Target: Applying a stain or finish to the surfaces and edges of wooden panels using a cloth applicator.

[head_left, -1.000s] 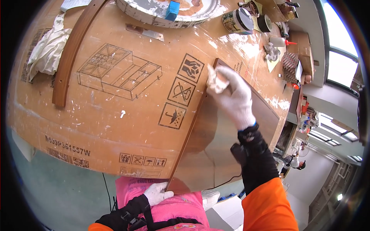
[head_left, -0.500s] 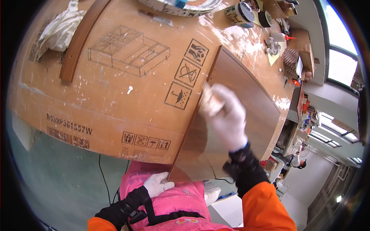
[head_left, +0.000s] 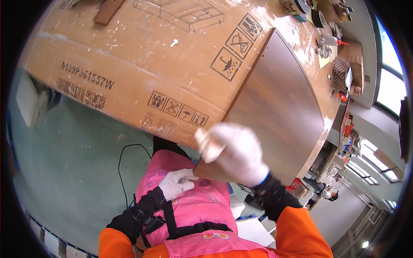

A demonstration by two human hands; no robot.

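Observation:
A brown wood-grain panel, with one curved edge, lies on the cardboard-covered table and juts past its near edge. My right hand, in a white glove and slightly blurred, is closed on a pale beige wad whose exact kind I cannot make out. It is over the near part of the panel, at its straight left edge. My left hand, also gloved in white, is at the panel's near corner in front of the pink apron. Its fingers are bent at that corner, with the tips partly hidden.
Flat printed cardboard covers the table. A brown wooden strip lies at the far left. A tub, a red-tipped bottle and a cardboard box stand at the far right. A black cable runs along the floor.
My right hand has come toward me along the panel's left edge with the wad. My left hand stays at the near corner. The view has tilted, so the table things appear higher.

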